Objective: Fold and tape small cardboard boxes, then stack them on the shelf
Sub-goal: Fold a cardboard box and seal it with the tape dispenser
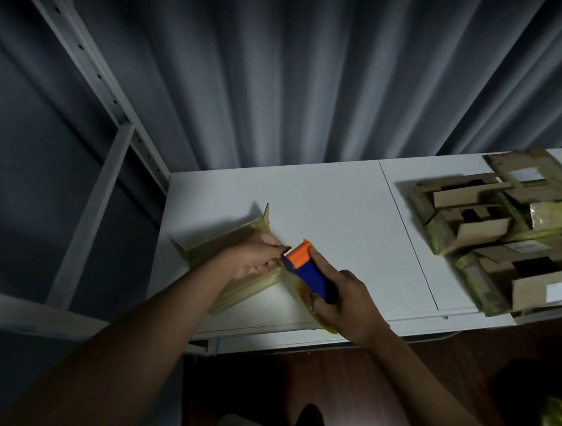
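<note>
A grey pleated curtain (311, 79) fills the upper half of the frame, and a white metal shelf frame (95, 76) runs down the upper left. Below the curtain a white bench (338, 209) spans from the middle to the right edge, over a dark wooden floor (330, 392) at the bottom.

On the bench at the right of the frame sits a heap of cardboard boxes (498, 228), some wrapped in yellowish tape, several with flaps standing open; the heap is somewhat blurred.

Left of centre, near the bench's front left corner, lies the cardboard box (240, 240) being worked on, glossy with yellowish tape, one flap sticking up at its far end. The left hand (255, 260) rests on top of it, its grip curled and pinching what looks like the tape end, right beside the dispenser's toothed edge.

The right hand (346, 302), lower centre, has its grip clamped round the black handle of a tape dispenser (306, 265) with a blue body and an orange head. The head points toward the left hand and touches the box's near corner. A yellowish tape roll (305, 297) shows just under the right hand.
</note>
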